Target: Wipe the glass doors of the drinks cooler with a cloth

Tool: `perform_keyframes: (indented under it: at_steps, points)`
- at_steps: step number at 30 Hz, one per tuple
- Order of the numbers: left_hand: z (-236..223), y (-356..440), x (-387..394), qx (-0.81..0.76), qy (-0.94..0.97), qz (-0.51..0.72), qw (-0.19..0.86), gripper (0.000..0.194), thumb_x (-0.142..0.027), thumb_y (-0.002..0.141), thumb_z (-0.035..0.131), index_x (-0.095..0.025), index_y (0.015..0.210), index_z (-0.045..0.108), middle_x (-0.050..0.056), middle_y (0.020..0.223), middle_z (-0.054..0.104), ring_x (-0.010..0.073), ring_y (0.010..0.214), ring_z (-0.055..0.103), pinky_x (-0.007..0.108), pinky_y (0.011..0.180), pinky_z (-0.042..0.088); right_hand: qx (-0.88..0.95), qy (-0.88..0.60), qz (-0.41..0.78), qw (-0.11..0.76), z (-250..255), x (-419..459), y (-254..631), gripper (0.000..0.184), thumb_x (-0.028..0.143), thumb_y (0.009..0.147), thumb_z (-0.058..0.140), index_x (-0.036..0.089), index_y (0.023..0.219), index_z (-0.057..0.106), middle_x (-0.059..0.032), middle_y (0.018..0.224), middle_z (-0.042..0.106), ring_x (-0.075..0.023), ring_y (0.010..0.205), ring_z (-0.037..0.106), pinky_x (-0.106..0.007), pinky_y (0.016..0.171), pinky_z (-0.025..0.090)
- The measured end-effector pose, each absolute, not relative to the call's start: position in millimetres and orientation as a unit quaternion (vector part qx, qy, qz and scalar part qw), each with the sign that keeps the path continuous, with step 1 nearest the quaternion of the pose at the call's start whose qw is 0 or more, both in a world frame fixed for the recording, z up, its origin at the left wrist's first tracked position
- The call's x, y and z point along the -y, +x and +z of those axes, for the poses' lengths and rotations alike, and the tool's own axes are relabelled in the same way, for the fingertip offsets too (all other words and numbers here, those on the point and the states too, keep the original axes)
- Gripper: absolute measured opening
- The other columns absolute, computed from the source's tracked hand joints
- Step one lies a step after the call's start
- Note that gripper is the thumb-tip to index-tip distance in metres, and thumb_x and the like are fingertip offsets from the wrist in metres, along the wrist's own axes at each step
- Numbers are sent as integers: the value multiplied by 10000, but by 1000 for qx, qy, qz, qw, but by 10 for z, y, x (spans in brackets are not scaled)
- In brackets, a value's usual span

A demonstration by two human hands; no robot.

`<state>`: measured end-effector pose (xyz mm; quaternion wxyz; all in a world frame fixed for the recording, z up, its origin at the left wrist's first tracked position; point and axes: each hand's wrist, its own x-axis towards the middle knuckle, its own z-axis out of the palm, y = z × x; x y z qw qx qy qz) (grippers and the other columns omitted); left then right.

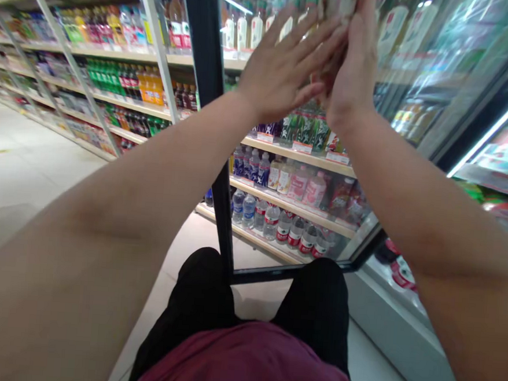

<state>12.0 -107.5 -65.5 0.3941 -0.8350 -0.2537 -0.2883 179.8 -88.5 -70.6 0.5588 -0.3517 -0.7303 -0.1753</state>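
A glass door (274, 270) with a black frame stands swung open in front of me. My left hand (284, 71) is raised at the glass, fingers stretched out and somewhat spread, their tips close to my right hand. My right hand (353, 70) is turned side-on beside it, its upper fingers cut off by the top edge. A crumpled whitish cloth (338, 2) sits at the right hand's fingers, against the glass; the exact grip is partly hidden. Blurred skin tones between the hands look like a reflection.
Bottled drinks line a shelf (288, 201) seen through the glass. More shelves (125, 103) of bottles run along the left, above a pale tiled floor (17, 156). To the right is a lit cooler (499, 173) with packaged goods. My knees are close to the door's lower edge.
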Motion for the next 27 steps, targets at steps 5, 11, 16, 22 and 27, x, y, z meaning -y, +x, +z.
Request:
perform_keyframes:
  at_steps: [5,11,16,22,27]
  points:
    - [-923,286,1287,287,-805,-410,318,604,-556,956,500,-428,1545,528,-170,1677,347,262,1610,270,468,1370,88,723,-286,-240,581,-798,1129,2044,529,255,1126,202,117,1636,231,-75,1734,334,-90,1616,270,-300,1353,269]
    - [-879,524,1330,310,-764,-473,309,602,-396,799,625,-309,1395,651,8,1594,515,369,1551,349,579,1348,147,614,-414,-279,611,-1198,887,2734,647,469,1083,132,199,1652,280,-29,1760,281,-193,1644,180,-451,1370,137]
    - [-901,590,1358,326,-769,-455,309,647,-317,845,510,-331,1482,620,27,1481,617,383,1482,426,541,1306,283,612,-539,-271,511,-1726,916,2793,763,503,1032,215,166,1716,209,-61,1795,153,-241,1678,26,-600,1347,107]
    - [-1218,494,1182,312,-778,-457,296,507,-332,1044,310,-337,1393,678,7,1533,595,262,1540,384,489,1303,302,626,-519,-295,502,-1843,938,2808,761,583,1025,163,286,1726,184,53,1795,141,-189,1677,20,-497,1366,66]
    - [-1359,380,1111,302,-792,-448,284,535,-353,1031,346,-345,1513,578,-106,1708,343,186,1646,125,491,1368,147,625,-527,-305,489,-1855,897,2797,802,580,1042,131,160,1717,242,-39,1791,170,-230,1678,38,-498,1372,71]
